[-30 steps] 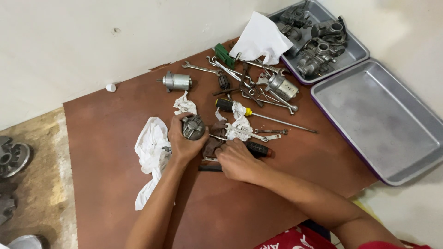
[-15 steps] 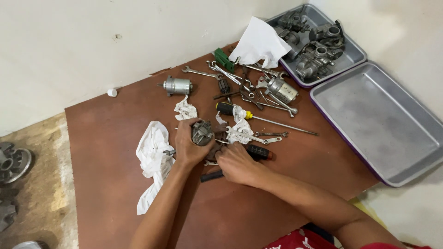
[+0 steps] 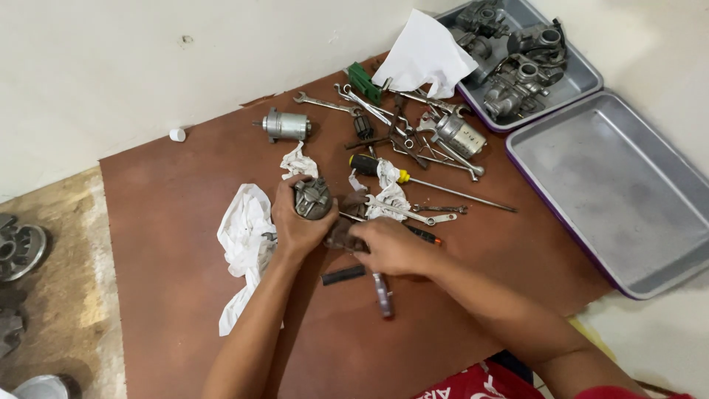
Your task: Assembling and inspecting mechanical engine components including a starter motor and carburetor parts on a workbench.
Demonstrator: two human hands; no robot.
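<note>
- Brown hardboard sheet is laid on a pale floor against a white wall, and the work is carried out on it.
- The left hand is closed around a round grey metal motor housing; the fingers are wrapped about its side and the part is held just above the board.
- The left forearm is extended from the lower edge of the view up and slightly right, with the wrist bent inward toward the housing.
- The right hand is held palm down, with fingers curled loosely over a dark, greasy metal part; whether the part is gripped or only touched cannot be told.
- The right forearm is brought in from the lower right corner and crosses the board diagonally.
- The housing is located directly left of the right hand, near but apart from it; the dark part lies between the two hands.
- A black cylindrical handle and a grey metal tool lie just below the right hand.
- A crumpled white rag is placed just left of the left wrist.
- A screwdriver with a black and yellow handle and a silver open-ended spanner lie above the right hand.
- An empty-looking grey metal tray is set at the right, well apart from both hands.
</note>
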